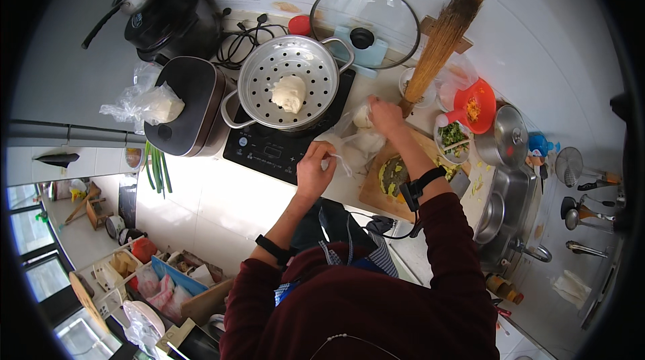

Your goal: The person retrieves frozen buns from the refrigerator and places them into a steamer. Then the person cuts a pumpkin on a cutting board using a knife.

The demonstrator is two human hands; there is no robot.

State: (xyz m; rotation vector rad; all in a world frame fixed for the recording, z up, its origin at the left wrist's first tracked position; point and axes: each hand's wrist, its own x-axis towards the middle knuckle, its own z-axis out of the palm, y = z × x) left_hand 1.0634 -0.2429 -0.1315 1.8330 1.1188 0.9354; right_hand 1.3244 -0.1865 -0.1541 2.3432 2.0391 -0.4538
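A clear plastic bag [357, 145] with pale, rounded pieces inside lies between the induction cooktop [267, 151] and the wooden cutting board [370, 183]. My left hand [316, 168] pinches the bag's edge over the cooktop's right front corner. With my right hand [387, 117] I touch a pale round piece [362, 117] at the bag's far end; the fingertips are partly hidden. On the cooktop stands a perforated metal steamer pot [315, 103] with two handles, and one lump of pale dough [289, 94] rests in it, left of my hands.
A glass lid [373, 4] leans against the wall behind the steamer. A straw brush [443, 40] stands beyond my right hand. Bowl of chopped greens [452, 135], red funnel [476, 108] and lidded pot [504, 138] are at right, near the sink [514, 208]. A dark appliance [186, 103] flanks the cooktop.
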